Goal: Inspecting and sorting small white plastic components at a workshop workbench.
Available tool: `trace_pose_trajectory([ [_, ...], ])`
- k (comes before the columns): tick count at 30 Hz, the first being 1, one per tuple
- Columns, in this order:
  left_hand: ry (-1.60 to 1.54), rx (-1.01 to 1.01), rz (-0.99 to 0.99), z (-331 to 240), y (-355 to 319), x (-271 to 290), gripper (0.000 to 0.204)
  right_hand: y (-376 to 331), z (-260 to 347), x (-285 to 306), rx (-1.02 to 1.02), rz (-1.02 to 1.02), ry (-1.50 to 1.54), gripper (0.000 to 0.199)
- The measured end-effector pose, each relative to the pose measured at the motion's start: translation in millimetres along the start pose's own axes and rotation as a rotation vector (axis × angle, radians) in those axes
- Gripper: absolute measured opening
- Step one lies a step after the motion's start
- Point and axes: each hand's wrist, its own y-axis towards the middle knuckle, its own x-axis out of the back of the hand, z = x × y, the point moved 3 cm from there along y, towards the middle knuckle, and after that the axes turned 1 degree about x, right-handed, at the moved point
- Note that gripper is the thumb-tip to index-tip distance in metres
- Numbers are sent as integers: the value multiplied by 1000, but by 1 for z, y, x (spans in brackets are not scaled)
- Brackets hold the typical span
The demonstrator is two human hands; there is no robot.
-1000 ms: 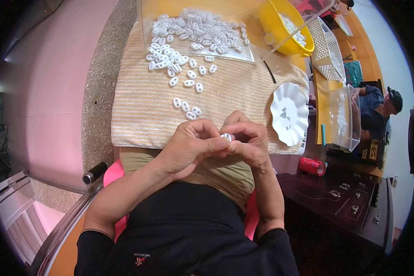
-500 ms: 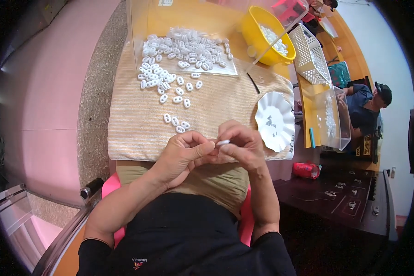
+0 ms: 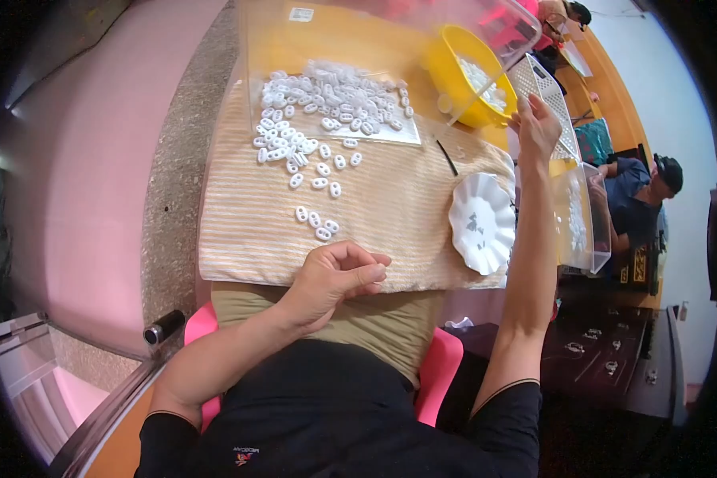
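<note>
My left hand (image 3: 342, 279) is over my lap at the towel's front edge, thumb and fingertips pinched together; anything between them is too small or hidden. Stretched far out to the right, my right hand (image 3: 537, 127) is beside the yellow tub (image 3: 440, 68) and in front of the perforated white basket (image 3: 566, 139). Its fingers are bunched, and what they hold, if anything, does not show. Small white oval plastic pieces with two holes (image 3: 315, 219) lie in a little group ahead of my left hand. More of them form a loose pile (image 3: 283, 143) farther back.
A clear plastic bin (image 3: 247, 72) on its side spills pieces onto the striped towel (image 3: 247, 215). A scalloped white dish (image 3: 486, 247) holds small dark bits. A thin black strip (image 3: 448, 158) lies near it. Another person (image 3: 637, 187) sits at the right by a clear bin (image 3: 601, 259).
My hands have come apart. The right one has swung outward and away to the yellow tub and basket; the white piece held between both hands is out of sight. The left has stayed near my lap.
</note>
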Motion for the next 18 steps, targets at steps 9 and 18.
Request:
trace_pose_trajectory([
  [9, -21, -12, -42, -2, -3, 6, 8, -125, 35, -94, 444, 441, -260, 15],
  [18, -2, -27, -38, -4, -4, 5, 9, -112, 14, -142, 479, 740, -836, 25],
])
